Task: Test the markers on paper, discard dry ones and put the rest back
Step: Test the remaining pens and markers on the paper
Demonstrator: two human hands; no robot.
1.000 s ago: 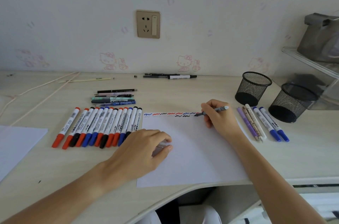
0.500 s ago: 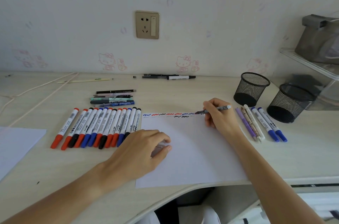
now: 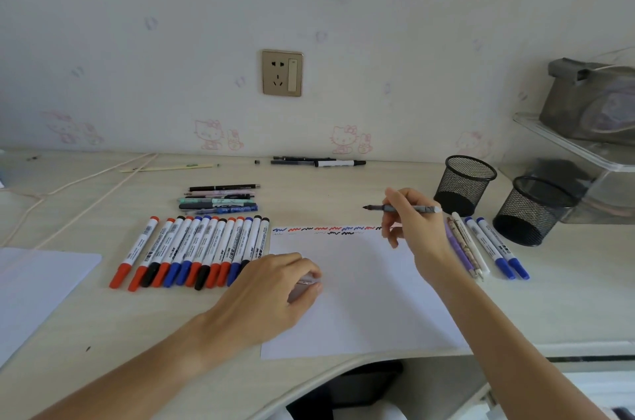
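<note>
The right hand (image 3: 417, 230) has lifted its uncapped grey pen (image 3: 400, 208) off the test paper (image 3: 364, 299), tip now clear of the scribble row (image 3: 326, 230). The left hand (image 3: 271, 296) curls round what seems the cap (image 3: 307, 282), steadying the sheet for recapping.

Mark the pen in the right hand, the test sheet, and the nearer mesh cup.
pen (image 3: 409, 208), head view, mid barrel
test sheet (image 3: 364, 299), head view, bare middle
nearer mesh cup (image 3: 529, 213), head view, side wall

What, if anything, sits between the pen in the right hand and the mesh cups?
Nothing visible. The pen, held in the right hand above the paper, has bare desk between it and the nearer mesh cup.
</note>
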